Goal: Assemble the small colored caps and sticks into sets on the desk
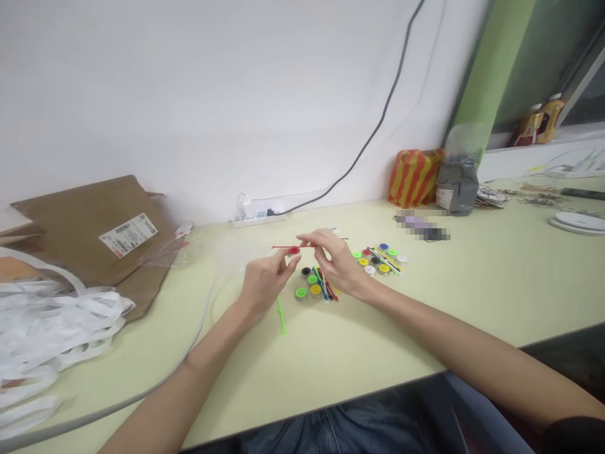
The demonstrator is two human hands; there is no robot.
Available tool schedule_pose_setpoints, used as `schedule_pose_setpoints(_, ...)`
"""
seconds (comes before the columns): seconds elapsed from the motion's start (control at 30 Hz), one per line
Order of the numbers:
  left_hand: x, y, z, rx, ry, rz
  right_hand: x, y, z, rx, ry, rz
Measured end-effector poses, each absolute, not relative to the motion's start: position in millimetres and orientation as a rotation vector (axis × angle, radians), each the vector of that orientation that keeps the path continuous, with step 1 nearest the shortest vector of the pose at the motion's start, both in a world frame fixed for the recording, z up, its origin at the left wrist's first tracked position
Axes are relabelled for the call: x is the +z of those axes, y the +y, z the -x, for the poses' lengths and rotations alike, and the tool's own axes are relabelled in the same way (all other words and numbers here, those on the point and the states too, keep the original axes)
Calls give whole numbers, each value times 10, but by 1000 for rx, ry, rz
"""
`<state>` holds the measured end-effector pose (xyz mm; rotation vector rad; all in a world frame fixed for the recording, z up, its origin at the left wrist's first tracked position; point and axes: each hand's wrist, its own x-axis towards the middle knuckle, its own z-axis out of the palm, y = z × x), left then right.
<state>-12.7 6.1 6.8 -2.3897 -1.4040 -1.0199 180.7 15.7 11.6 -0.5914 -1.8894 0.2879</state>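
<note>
My left hand (267, 284) holds a small red round piece (293, 250) between its fingertips. A thin red plastic stick (282, 246) runs through or behind that piece, and I cannot tell which. My right hand (333, 260) pinches the stick's right end between thumb and finger. Below my hands lie several small round containers with coloured lids, including a lime green one (301, 293), and a bundle of coloured sticks (324, 285). A loose green stick (282, 315) lies near my left wrist. Another group of lidded containers (378, 260) sits to the right.
A pale yellow desk (425, 302) runs along a white wall, with its front edge near my forearms. A brown paper bag (89, 233) and white paper strips (47, 334) lie at the left. A power strip (258, 214), striped bag (414, 178) and grey bag (457, 186) stand at the back.
</note>
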Motion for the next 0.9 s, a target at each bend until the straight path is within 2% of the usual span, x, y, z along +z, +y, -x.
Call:
schedule_pose_setpoints(0.4, 82, 63, 143, -825, -1341, 2375, 98, 218, -1811, 294, -1950, 640)
schedule_pose_setpoints(0.6, 93, 55, 131, -935, -1420, 2390, 134, 340, -1900, 280, -1903, 670)
schedule_pose_setpoints(0.73, 126, 37, 135, -1026, -1423, 2381, 81, 581, -2123, 167, -1757, 898)
schedule_pose_setpoints(0.9, 140, 24, 139, -991, -1413, 2388, -73, 865, -2402, 62, -1859, 1183)
